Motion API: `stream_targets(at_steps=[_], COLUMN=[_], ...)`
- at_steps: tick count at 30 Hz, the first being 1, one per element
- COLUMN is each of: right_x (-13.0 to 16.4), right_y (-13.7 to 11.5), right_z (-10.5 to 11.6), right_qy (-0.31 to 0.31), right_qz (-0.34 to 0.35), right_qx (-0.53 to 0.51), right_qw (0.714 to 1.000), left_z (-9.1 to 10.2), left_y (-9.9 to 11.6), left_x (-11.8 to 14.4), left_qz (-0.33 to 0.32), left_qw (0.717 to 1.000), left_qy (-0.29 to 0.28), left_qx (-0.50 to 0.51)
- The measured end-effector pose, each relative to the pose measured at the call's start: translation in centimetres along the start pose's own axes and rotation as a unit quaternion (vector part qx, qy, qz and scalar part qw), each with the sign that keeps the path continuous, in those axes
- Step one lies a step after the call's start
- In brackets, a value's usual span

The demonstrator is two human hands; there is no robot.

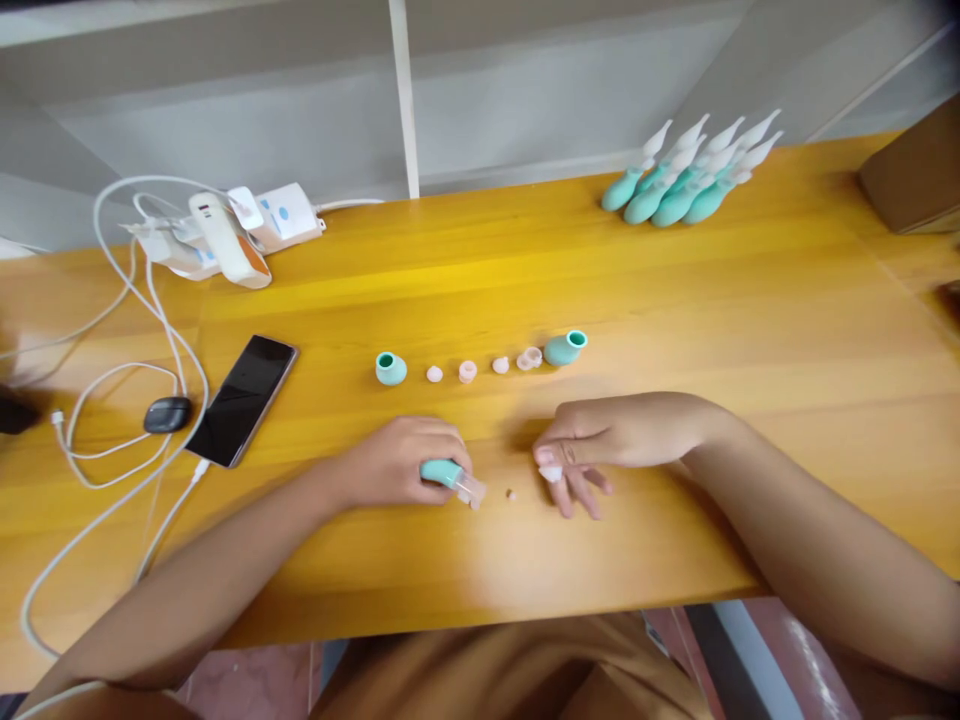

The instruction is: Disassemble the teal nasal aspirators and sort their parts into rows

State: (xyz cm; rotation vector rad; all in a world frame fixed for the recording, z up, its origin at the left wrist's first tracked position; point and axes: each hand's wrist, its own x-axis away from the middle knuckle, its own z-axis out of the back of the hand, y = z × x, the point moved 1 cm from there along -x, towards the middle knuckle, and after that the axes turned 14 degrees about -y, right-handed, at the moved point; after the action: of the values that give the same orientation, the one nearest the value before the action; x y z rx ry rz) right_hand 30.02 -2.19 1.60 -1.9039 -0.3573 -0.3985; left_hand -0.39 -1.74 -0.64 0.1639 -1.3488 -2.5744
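My left hand point(409, 460) is closed around a teal rubber bulb point(441, 472) with a clear plastic collar point(469, 488) on its end, pointing right. Between thumb and finger of my right hand point(581, 450) is a small white cap point(551, 472); the other fingers hang loose below. A tiny brownish piece point(511, 494) lies on the wood between both hands. Beyond them runs a row of loose parts: a teal bulb point(391, 369), a white cap point(434, 374), a clear collar point(467, 371), another white cap point(500, 365), two collars point(529, 358) and a second teal bulb point(565, 348).
Several teal bulbs with white pointed nozzles point(686, 180) stand grouped at the back right, near a brown box point(915, 170). To the left lie a phone point(244, 400), a black earbud case point(168, 414), looping white cables point(112, 520) and plugged-in chargers point(281, 218).
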Motion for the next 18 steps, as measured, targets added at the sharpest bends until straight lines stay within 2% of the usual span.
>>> stream_targets(at_steps=[4,8,13,16,18], right_x=[-1.3,-2.0,-1.8,-1.9,-1.9], right_y=[0.6,0.6,0.7,0.9,1.0], right_z=[0.3,0.4,0.9,1.4,1.4], right_qy=[-0.023,-0.001,0.069,0.119,0.132], right_qz=[0.053,0.119,0.181,0.18,0.169], right_qx=[-0.023,-0.031,-0.039,-0.067,-0.077], right_qw=[0.998,0.992,0.98,0.974,0.974], left_z=[0.1,0.4,0.9,1.0,0.9], left_y=[0.3,0.5,0.4,0.3,0.4], left_x=[-0.1,0.0,0.0,0.0,0.0], left_qz=[-0.004,0.012,0.007,0.015,0.032], left_qw=[0.999,0.999,0.995,0.992,0.992], left_qy=[-0.029,-0.016,0.067,0.113,0.115], left_qx=[-0.035,0.031,0.067,0.051,0.034])
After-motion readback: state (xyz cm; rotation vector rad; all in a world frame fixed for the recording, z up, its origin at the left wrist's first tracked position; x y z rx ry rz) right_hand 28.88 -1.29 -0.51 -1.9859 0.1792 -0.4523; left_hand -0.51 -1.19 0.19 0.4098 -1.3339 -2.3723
